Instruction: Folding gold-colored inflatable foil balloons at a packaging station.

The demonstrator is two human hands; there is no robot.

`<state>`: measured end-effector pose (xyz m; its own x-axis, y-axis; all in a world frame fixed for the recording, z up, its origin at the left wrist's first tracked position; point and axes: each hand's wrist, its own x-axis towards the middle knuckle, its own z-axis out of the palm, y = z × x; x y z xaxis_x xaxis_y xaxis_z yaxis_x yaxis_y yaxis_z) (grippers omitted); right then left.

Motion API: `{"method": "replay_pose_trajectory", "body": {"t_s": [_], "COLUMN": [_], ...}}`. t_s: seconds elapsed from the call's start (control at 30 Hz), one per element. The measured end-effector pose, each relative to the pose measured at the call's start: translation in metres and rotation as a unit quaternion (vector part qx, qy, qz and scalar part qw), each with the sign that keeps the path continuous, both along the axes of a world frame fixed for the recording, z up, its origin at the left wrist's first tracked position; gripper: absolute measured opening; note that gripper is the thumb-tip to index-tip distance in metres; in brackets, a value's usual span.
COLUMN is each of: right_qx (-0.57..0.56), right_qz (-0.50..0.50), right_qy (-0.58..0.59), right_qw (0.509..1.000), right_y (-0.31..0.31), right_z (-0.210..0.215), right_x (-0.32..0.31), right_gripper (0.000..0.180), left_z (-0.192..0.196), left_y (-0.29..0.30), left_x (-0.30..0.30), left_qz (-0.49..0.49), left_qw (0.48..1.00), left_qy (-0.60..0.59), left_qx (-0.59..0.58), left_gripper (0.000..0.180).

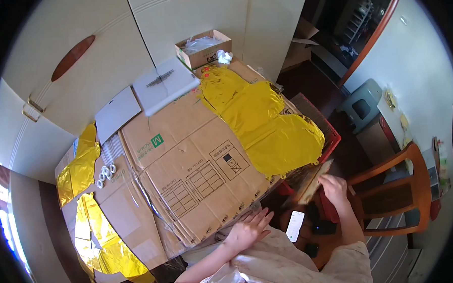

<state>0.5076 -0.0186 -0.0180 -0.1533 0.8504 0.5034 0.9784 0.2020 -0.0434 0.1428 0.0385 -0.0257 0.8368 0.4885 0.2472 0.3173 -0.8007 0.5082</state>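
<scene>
My left hand [248, 231] rests near the front edge of the flattened cardboard [186, 143], palm down with its fingers stretched out and nothing in it. To the right of the table edge, the closed fingers of my right hand [334, 188] hold a flat brown cardboard piece [312, 186], tilted and partly blurred. Just beyond that piece lies a large flat gold foil balloon [266, 122], spread over the cardboard's right side. A phone [295, 226] with a lit screen is below and between my hands.
More gold foil [107, 243] lies at the left, beside several small white rolls [105, 175]. Along the back are a grey sheet [118, 113], a white flat case [166, 86] and an open box [203, 47] with clear plastic. A wooden chair [413, 184] stands at right.
</scene>
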Motion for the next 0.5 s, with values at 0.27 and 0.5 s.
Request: {"method": "replay_pose_trajectory", "body": {"t_s": [0.27,0.5], "right_qx": [-0.131,-0.318], "right_qz": [-0.19,-0.217], "right_qy": [-0.051,-0.117], "right_qw": [0.972,0.916], "right_y": [0.068,0.071], "right_z": [-0.127,-0.234], "right_x": [0.08,0.097], "right_gripper": [0.006,0.017], "left_z": [-0.039,-0.046], "left_y": [-0.033,-0.042], "left_x": [-0.056,-0.066], "left_qz": [0.081,0.133], "left_qw": [0.995,0.987], "left_qy": [0.054,0.043], "left_qx": [-0.038,-0.076], "left_gripper": [0.038,0.036]}}
